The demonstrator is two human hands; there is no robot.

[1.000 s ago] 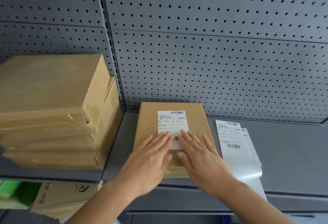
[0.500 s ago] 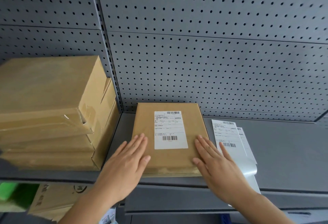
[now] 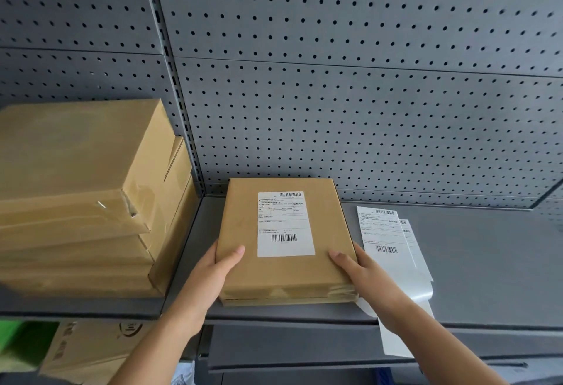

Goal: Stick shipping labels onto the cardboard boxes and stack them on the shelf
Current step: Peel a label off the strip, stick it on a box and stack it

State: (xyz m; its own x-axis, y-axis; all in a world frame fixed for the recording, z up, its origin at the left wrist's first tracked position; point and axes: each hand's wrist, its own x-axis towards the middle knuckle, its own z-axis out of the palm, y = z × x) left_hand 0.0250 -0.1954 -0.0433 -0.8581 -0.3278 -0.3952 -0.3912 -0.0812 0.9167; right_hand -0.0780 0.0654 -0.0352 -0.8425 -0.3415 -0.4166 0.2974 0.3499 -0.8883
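A flat cardboard box [image 3: 243, 232] lies on the grey shelf [image 3: 487, 262], with a white shipping label [image 3: 285, 223] stuck on its top. My left hand [image 3: 213, 275] grips the box's left near edge, thumb on top. My right hand [image 3: 362, 275] grips its right near edge the same way. To the left stands a stack of three taped cardboard boxes [image 3: 76, 202] on the neighbouring shelf. A strip of loose shipping labels [image 3: 387, 235] lies to the right of the box, its backing paper hanging over the shelf's front edge.
A grey pegboard wall [image 3: 335, 95] backs the shelf, with an upright post [image 3: 170, 80] between the two bays. Below the left shelf sit a printed cardboard carton [image 3: 91, 345] and something green [image 3: 15, 339].
My hands stopped pressing the label flat, slid apart to the box's sides and closed on its near edges. The camera has shifted slightly.
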